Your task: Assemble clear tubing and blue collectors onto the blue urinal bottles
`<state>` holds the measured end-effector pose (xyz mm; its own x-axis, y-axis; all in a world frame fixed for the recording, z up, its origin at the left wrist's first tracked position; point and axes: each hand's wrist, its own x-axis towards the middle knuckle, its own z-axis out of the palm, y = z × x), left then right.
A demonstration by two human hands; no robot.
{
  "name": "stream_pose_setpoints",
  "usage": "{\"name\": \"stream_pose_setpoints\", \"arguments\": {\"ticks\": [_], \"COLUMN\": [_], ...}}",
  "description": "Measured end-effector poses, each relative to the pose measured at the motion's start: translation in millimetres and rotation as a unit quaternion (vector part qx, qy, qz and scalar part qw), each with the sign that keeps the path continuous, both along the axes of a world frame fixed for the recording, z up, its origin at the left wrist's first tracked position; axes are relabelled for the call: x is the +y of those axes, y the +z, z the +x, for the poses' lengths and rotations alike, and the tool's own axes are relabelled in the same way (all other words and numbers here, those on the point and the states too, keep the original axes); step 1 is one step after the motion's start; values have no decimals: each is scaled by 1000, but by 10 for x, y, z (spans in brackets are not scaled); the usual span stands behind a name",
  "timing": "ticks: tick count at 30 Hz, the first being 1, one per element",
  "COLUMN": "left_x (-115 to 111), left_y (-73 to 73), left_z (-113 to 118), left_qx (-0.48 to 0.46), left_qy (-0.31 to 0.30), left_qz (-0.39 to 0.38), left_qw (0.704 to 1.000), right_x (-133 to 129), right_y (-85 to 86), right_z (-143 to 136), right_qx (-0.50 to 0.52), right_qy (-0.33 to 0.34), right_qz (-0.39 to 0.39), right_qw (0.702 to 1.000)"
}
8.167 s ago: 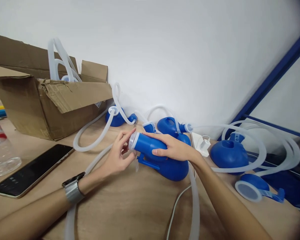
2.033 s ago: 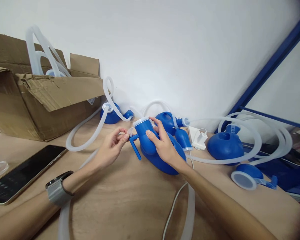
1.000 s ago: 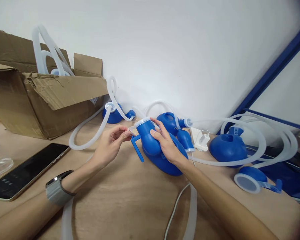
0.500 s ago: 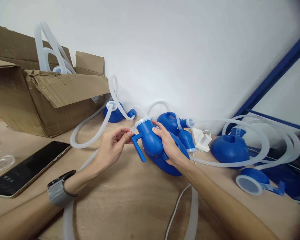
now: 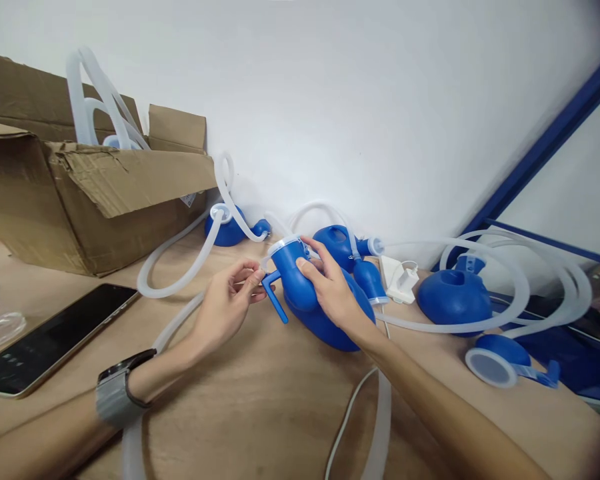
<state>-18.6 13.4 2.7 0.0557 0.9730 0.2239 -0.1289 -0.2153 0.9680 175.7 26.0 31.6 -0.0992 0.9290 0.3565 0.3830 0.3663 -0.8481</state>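
A blue plastic bulb-shaped part [image 5: 301, 285] with a white rim tilts over a larger blue container [image 5: 341, 328] on the table. My right hand [image 5: 329, 283] is wrapped round its right side, thumb on top. Left of its rim, my left hand [image 5: 237, 290] has thumb and fingertips pinched together beside the top of a blue L-shaped handle [image 5: 276, 298]. What the left fingertips hold is too small to make out. A clear piece shows between those fingertips and the rim.
An open cardboard box [image 5: 125, 193] with pale tubes stands at the left. A phone [image 5: 55, 333] lies before it. Blue containers [image 5: 454, 300] with looping tubes, a white charger [image 5: 405, 283] and a blue part with a white lid [image 5: 491, 368] are at the right.
The view has shifted slightly. My right hand's fingers have moved up nearer the rim, and my left fingers have come slightly away from the handle's top.
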Motion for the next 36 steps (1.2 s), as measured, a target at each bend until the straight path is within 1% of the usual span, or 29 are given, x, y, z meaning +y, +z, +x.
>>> {"name": "stream_pose_setpoints", "arguments": {"ticks": [4,7,10,14,16,18,22,24,25,26,27,28,29,30,31,32,33,34,36], "left_x": [24,69,99,112,121,140,250,348,402,457,509,554,591,621,643,661,676,690,716], "left_y": [7,0,5,29,38,42,30,8,-10,-35,-69,-111,-163,-221,-283,-344,-399,-442,-477], "left_z": [-10,-26,-35,-46,-56,-70,-138,-211,-259,-313,-371,-428,-484,-535,-580,-616,-644,-661,-660], "left_qx": [-8,-16,-10,4,8,13,66,98,129,179,245,328,403,460,499,523,537,543,533], "left_qy": [-39,-64,-76,-73,-77,-82,-62,-29,-5,28,66,92,103,94,75,56,39,30,32], "left_qz": [-40,-49,-25,23,32,31,37,50,63,81,102,127,152,171,184,189,191,190,182], "left_qw": [998,997,997,997,996,996,995,994,990,980,962,932,896,866,844,829,821,818,826], "right_x": [-38,-51,-19,35,38,26,-15,-27,-28,-25,-18,-7,6,21,38,55,72,89,123], "right_y": [29,52,45,49,80,125,209,237,246,253,256,255,251,244,234,223,212,202,183], "right_z": [8,23,51,84,103,127,180,201,211,222,234,247,262,276,291,305,318,330,350], "right_qx": [-51,-75,-53,-14,-20,-47,-129,-152,-156,-155,-147,-133,-115,-95,-75,-58,-44,-35,-22], "right_qy": [-6,-3,6,19,23,24,15,17,17,15,12,8,5,4,4,5,6,8,10], "right_qz": [33,48,39,21,9,0,31,53,62,70,76,78,77,71,62,51,41,34,31], "right_qw": [998,996,998,1000,999,999,991,987,986,985,986,988,990,993,995,997,998,999,999]}}
